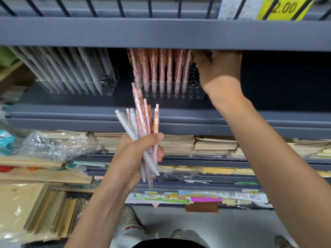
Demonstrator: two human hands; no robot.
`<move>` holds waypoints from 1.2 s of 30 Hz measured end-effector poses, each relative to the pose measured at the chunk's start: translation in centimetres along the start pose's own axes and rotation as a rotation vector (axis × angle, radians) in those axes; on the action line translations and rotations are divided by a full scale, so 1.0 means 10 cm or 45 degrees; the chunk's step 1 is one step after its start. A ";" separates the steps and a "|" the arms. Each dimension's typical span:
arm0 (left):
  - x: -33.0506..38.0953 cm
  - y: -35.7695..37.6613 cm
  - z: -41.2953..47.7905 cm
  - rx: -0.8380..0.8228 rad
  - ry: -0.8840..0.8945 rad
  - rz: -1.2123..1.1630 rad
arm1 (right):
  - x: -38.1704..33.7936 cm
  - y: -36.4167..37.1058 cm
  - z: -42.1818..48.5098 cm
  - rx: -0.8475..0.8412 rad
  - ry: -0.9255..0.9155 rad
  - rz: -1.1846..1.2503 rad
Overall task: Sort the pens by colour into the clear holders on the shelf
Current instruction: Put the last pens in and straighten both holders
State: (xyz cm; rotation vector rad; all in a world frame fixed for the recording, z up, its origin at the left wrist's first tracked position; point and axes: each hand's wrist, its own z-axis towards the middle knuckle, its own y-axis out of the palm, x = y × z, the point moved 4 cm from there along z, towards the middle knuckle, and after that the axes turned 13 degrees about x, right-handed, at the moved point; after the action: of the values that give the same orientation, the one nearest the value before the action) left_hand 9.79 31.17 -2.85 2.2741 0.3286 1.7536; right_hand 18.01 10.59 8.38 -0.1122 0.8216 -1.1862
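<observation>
My left hand grips a mixed bunch of pens, pink ones and white ones, held upright in front of the shelf. On the shelf a clear holder carries a row of pink pens. Left of it a second clear holder is full of grey-white pens. My right hand reaches deep under the upper shelf at the right end of the pink row. Its fingers are hidden in shadow, so whether it holds a pen cannot be told.
The grey upper shelf hangs low over the holders, with a yellow price tag at top right. Stacks of notebooks fill the shelf below. Crumpled plastic wrap and wooden boards lie at the left. My shoes show on the floor.
</observation>
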 end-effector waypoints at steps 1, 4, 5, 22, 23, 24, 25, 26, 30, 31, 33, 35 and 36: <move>0.00 -0.01 0.00 -0.001 -0.004 -0.002 | -0.02 0.01 0.02 0.033 0.025 0.100; -0.01 -0.01 -0.02 0.000 -0.001 0.021 | -0.05 0.06 0.00 0.081 0.120 0.262; -0.01 -0.01 -0.03 -0.001 0.001 0.031 | -0.03 0.06 -0.02 0.088 0.131 0.257; -0.17 0.21 -0.09 -0.126 -0.027 0.160 | -0.28 -0.14 -0.75 -0.859 0.299 0.653; -0.17 0.22 -0.09 -0.136 -0.028 0.173 | -0.25 -0.16 -0.76 -0.848 0.341 0.701; -0.17 0.23 -0.09 -0.141 -0.026 0.183 | -0.22 -0.18 -0.76 -0.835 0.381 0.732; -0.16 0.24 -0.09 -0.143 -0.024 0.187 | -0.19 -0.19 -0.77 -0.818 0.417 0.755; -0.16 0.25 -0.08 -0.140 -0.024 0.184 | -0.16 -0.20 -0.78 -0.797 0.448 0.779; -0.14 0.29 -0.05 -0.134 -0.041 0.148 | -0.12 -0.18 -0.85 -0.686 0.536 0.829; -0.14 0.29 -0.06 -0.140 -0.054 0.133 | -0.11 -0.18 -0.84 -0.638 0.585 0.864; -0.15 0.28 -0.08 -0.163 -0.073 0.123 | -0.03 -0.21 -0.79 -0.467 0.753 1.010; -0.19 0.24 -0.12 -0.171 -0.082 0.103 | 0.10 -0.27 -0.68 -0.212 0.889 1.115; -0.21 0.21 -0.14 -0.156 -0.094 0.080 | 0.17 -0.31 -0.63 -0.085 0.934 1.152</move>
State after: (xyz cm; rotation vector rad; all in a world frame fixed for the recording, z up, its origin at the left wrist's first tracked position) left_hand 7.97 28.57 -3.68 2.2782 0.1330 1.6648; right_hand 11.97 9.92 4.54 0.6223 1.3508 -0.3064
